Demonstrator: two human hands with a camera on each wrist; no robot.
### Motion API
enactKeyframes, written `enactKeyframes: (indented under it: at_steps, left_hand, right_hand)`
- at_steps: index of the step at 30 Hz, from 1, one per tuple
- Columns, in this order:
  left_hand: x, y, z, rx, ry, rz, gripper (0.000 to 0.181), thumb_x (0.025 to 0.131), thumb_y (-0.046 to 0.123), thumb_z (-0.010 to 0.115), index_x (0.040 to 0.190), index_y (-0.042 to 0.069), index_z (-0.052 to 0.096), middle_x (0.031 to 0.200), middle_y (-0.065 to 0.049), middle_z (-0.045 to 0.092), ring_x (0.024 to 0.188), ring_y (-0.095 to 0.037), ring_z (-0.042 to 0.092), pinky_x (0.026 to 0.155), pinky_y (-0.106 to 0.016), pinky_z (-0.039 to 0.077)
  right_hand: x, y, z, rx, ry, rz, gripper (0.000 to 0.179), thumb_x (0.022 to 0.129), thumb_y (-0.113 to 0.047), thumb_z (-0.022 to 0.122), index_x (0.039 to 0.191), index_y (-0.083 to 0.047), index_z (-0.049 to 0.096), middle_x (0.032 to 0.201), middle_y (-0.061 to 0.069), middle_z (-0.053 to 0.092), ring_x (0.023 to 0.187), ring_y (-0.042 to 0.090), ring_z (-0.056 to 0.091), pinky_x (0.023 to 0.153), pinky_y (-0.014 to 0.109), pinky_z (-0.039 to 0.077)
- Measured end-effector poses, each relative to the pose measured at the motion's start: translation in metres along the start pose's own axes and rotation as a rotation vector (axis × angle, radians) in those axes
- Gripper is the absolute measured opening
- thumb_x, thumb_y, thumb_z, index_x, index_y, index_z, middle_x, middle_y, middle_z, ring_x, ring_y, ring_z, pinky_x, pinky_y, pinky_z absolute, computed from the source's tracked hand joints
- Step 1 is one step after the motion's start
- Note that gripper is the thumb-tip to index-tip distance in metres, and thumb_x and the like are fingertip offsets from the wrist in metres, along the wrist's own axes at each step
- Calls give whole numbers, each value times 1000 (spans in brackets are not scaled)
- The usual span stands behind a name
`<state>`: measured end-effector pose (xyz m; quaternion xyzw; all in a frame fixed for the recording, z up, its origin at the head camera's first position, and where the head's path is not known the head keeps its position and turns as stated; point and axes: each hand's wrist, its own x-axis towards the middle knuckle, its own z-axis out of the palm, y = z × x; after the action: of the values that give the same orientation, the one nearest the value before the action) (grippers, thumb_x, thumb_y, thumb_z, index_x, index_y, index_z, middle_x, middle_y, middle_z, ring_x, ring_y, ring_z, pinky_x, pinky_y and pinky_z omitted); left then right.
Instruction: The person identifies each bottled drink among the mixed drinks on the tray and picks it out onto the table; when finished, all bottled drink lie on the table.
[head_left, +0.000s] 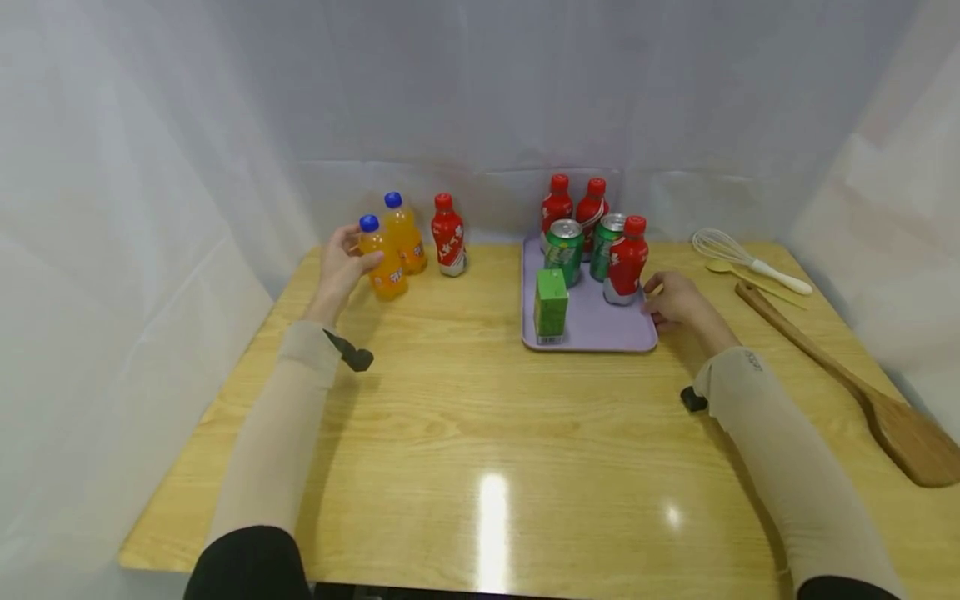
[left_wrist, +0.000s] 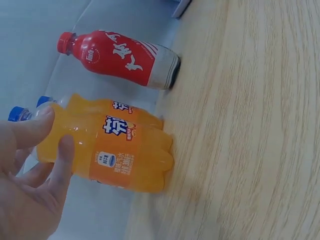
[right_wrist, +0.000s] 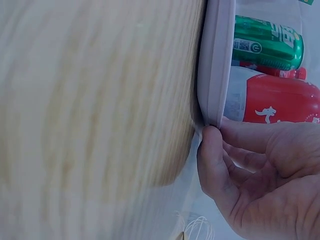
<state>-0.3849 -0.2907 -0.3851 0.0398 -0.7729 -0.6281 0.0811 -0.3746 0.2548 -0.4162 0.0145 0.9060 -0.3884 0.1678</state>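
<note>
My left hand (head_left: 339,271) is curled round the upper part of the nearer orange soda bottle (left_wrist: 125,155), which has a blue cap and stands on the table. Close behind it is a second orange soda bottle (head_left: 406,237). A red-labelled drink bottle (left_wrist: 117,57) stands to their right. At the right side of the lilac tray (head_left: 600,335), my right hand (right_wrist: 255,165) pinches the rim between thumb and finger. The tray carries several red bottles (head_left: 626,262), two green cans (head_left: 564,254) and a green carton (head_left: 551,308) near its front left.
A white whisk (head_left: 757,262), a yellow spoon (head_left: 750,277) and a long wooden spatula (head_left: 847,375) lie on the right of the wooden table (head_left: 465,417). A pale curtain (head_left: 450,92) hangs behind the table and along its sides.
</note>
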Motion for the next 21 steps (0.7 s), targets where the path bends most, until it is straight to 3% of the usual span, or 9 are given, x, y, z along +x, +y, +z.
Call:
enactKeyframes:
  at_steps: [7,10,13,17,21]
  left_hand:
    - [-1,3,0,325,-2,78,67,103,19,68,161,9,35,169,-18,38,155,-38,40,129,-52,36]
    - [-3,4,1,413,15,107,70,104,21,68,162,8,32,170,-19,35,157,-40,36,131,-55,31]
    - [-9,8,5,465,64,176,70,103,21,66,162,7,32,171,-18,34,158,-39,33,133,-55,27]
    - [-18,27,19,456,149,326,63,102,17,65,158,5,39,166,-17,42,156,-36,38,132,-52,29]
    - [-26,51,44,426,144,448,56,100,12,66,152,4,46,159,-18,50,152,-35,44,131,-48,33]
  right_hand:
    - [-2,0,1,-18,10,-12,41,101,-2,63,136,10,46,99,20,63,75,17,67,66,34,66]
    - [-3,-1,2,-26,9,-16,41,101,-2,63,136,11,46,100,21,63,75,18,67,66,34,66]
    - [-4,-1,3,-35,4,-13,41,100,-2,63,135,11,46,101,22,63,76,18,67,65,34,65]
    - [-3,-2,3,-39,5,-1,40,100,0,63,134,11,46,102,23,63,76,18,67,65,33,65]
    - [-2,-5,3,-35,20,7,39,100,1,63,133,10,46,106,24,60,79,19,66,66,33,65]
